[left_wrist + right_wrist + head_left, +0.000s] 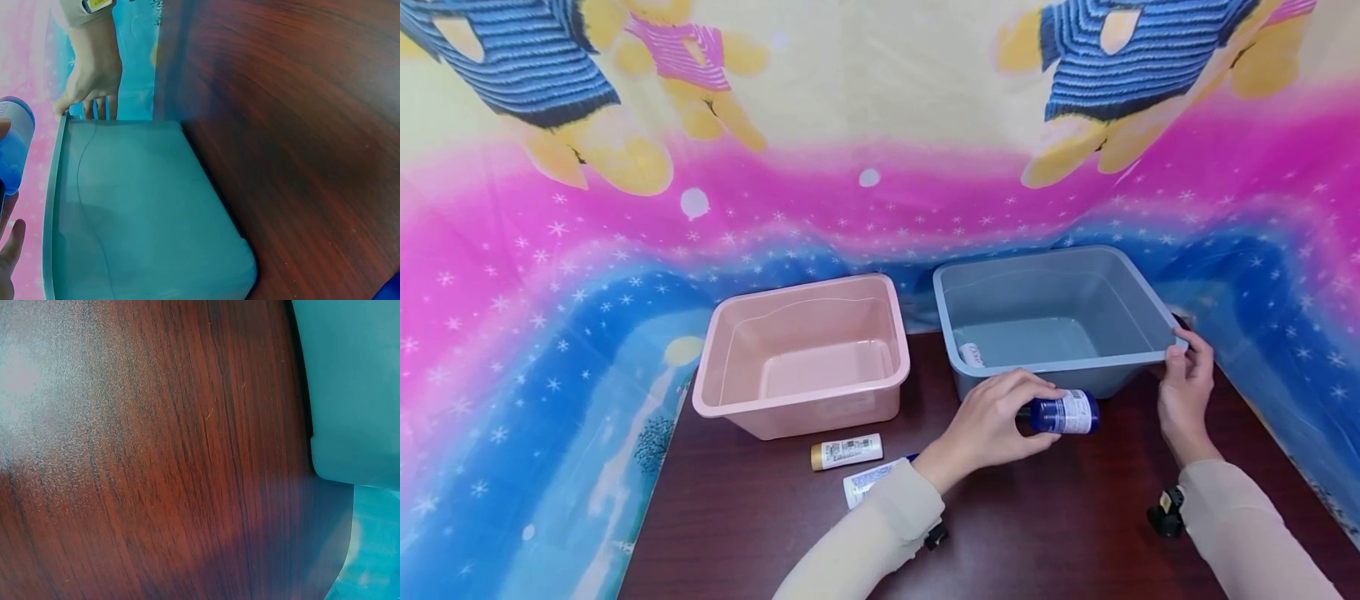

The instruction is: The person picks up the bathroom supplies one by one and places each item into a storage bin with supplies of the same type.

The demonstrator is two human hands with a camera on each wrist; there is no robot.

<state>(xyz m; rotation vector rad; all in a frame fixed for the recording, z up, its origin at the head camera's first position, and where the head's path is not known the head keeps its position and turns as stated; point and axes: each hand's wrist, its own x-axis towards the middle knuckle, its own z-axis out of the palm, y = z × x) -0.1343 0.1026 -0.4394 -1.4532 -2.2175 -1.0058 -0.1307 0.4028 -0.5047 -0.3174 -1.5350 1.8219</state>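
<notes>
My left hand (1000,421) holds a small dark blue bottle (1066,412) on its side, thumb below and fingers above. The bottle has a white label and a dark cap end near the palm; it is just in front of the grey-blue basin (1045,365). In the left wrist view the bottle (15,144) shows at the left edge. At the basin's right front corner my right hand (1186,396) grips the rim, thumb on the near side. Inside the basin, at its left front, lies a white item (972,355) with dark lettering.
A pink basin (827,392) stands to the left. In front of it lie a white tube with a gold cap (847,452) and a white container with a blue end (871,482), partly behind my left sleeve. A patterned cloth (850,208) hangs behind the dark wooden table (722,517).
</notes>
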